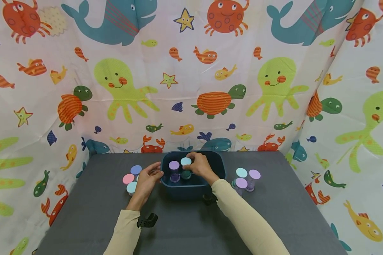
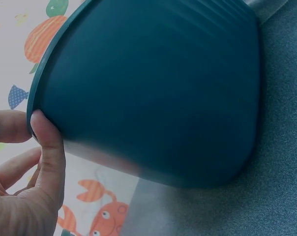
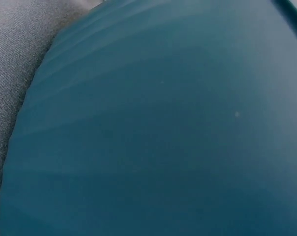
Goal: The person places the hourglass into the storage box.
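A dark blue plastic bin (image 1: pixel 188 192) stands at the back middle of the table. My left hand (image 1: pixel 148 181) pinches its left rim; the left wrist view shows the thumb and a finger of that hand (image 2: pixel 45 162) on either side of the edge. Over the bin, my right hand (image 1: pixel 200 166) holds a small jar by its light blue lid (image 1: pixel 186 161); its lower part looks green. Just left of it in the bin is a jar with a purple lid (image 1: pixel 174 165). The right wrist view has only the bin's outer wall (image 3: pixel 148 128), with the hand hidden.
Left of the bin, jars with a pink lid (image 1: pixel 128 179), a blue lid (image 1: pixel 136 170) and a light blue lid (image 1: pixel 132 187) stand together, partly behind the left hand. Right of it is another group with purple lids (image 1: pixel 254 174) and a light blue lid (image 1: pixel 241 173). A sea-animal curtain (image 1: pixel 178 117) hangs behind.
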Available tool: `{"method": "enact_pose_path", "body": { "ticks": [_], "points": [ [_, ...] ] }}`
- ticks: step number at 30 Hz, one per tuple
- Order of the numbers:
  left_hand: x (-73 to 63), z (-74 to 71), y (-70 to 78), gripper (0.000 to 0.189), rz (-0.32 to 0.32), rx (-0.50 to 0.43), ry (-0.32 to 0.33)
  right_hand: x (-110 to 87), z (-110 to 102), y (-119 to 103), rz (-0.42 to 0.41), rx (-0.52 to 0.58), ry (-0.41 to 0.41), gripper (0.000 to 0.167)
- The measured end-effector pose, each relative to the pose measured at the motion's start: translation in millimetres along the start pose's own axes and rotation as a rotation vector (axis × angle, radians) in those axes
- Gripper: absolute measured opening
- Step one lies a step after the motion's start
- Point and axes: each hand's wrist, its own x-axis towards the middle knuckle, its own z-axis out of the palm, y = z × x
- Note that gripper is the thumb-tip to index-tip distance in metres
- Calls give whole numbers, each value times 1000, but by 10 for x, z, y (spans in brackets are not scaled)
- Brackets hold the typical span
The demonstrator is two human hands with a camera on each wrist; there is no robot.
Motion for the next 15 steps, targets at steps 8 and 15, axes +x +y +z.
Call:
{"method": "enact_pose_path", "body": {
  "ticks": [8,15],
  "points": [
    [-5,2,7,43,11,-7,-1,2,12,6,-6,-14,-20,45],
    [-29,-6,11,43,17,-16,0,-3,37,3,-15,-18,-37,48]
  ]
}}
